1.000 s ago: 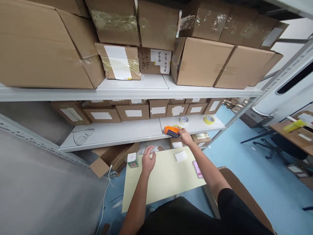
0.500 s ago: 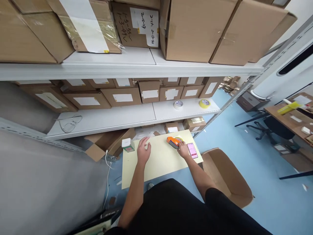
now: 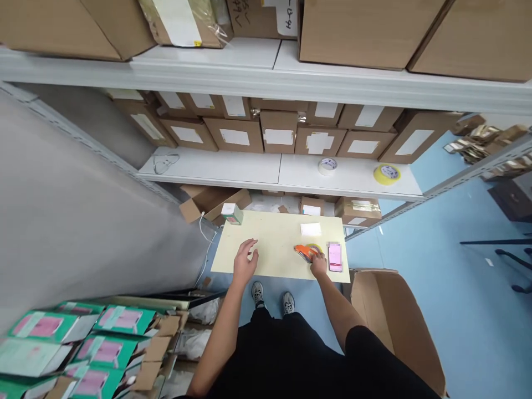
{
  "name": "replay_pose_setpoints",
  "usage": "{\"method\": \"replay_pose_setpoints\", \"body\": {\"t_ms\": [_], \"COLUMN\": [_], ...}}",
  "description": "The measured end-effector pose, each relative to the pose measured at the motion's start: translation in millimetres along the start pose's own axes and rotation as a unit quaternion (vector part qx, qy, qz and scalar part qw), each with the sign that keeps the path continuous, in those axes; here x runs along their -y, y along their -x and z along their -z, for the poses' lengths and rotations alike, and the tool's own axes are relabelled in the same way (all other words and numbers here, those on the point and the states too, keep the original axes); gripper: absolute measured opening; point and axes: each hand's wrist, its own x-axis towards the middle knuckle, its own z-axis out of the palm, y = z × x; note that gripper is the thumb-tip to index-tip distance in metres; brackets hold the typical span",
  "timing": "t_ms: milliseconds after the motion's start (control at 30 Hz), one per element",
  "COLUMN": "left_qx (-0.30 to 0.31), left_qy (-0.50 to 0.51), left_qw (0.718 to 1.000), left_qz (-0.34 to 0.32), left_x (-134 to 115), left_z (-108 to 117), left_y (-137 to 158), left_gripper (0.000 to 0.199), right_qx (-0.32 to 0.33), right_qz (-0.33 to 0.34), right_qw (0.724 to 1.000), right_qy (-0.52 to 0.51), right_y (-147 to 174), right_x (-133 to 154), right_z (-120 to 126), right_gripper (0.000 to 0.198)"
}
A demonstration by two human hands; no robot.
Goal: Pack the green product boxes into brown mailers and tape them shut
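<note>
My right hand (image 3: 319,265) grips the near end of an orange tape dispenser (image 3: 305,252) with a yellow-rimmed roll, low over the right half of a pale yellow board (image 3: 274,238). Over the left half of the board hovers my left hand (image 3: 245,259), empty, its thumb and fingers curved and apart. A phone (image 3: 334,257) with a pink screen lies just right of my right hand. Beyond the dispenser is a white paper slip (image 3: 311,229). A small white and green box (image 3: 232,214) stands at the board's far left corner.
A shelf (image 3: 233,166) carries cardboard boxes, a white tape roll (image 3: 327,165) and a yellow one (image 3: 387,174). An open carton (image 3: 394,327) sits on the floor at right. Green and pink packages (image 3: 112,352) fill the lower left. A white cable (image 3: 206,257) hangs by the wall.
The view has shifted, bringing the green packages and my shoes into sight. My right hand and the dispenser have come nearer, uncovering the white slip. My left hand stays empty.
</note>
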Motion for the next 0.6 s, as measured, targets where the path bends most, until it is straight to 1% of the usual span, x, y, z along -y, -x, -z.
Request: {"method": "replay_pose_setpoints", "body": {"t_ms": [100, 200, 233, 300, 367, 433, 500, 600], "left_qx": [-0.013, -0.032, -0.041, -0.060, -0.077, -0.096, -0.119, -0.151], "left_qy": [-0.004, -0.009, -0.010, -0.014, -0.019, -0.025, -0.037, -0.066], "left_qw": [1.000, 0.999, 0.999, 0.998, 0.997, 0.995, 0.992, 0.986], "left_qz": [0.015, 0.018, 0.019, 0.021, 0.023, 0.024, 0.025, 0.034], "left_x": [-1, -6, -8, -12, -15, -15, -12, -3], "left_z": [-2, 1, 4, 11, 22, 36, 55, 90], "left_y": [14, 21, 23, 29, 38, 50, 66, 99], "left_gripper": [0.034, 0.035, 0.035, 0.035, 0.035, 0.036, 0.037, 0.039], "right_qx": [0.033, 0.069, 0.069, 0.041, -0.007, -0.051, -0.079, -0.096], "right_qz": [0.001, -0.015, -0.011, 0.028, 0.091, 0.157, 0.217, 0.298], "right_qw": [0.999, 0.997, 0.997, 0.999, 0.994, 0.980, 0.961, 0.929], "right_qy": [0.023, 0.036, 0.029, -0.003, -0.052, -0.107, -0.154, -0.199], "right_y": [0, 1, 1, 4, 7, 10, 14, 27], "right_x": [-1, 8, 13, 27, 48, 76, 110, 168], "right_z": [5, 17, 21, 31, 42, 52, 62, 70], "right_gripper": [0.064, 0.078, 0.080, 0.080, 0.073, 0.065, 0.061, 0.058]}}
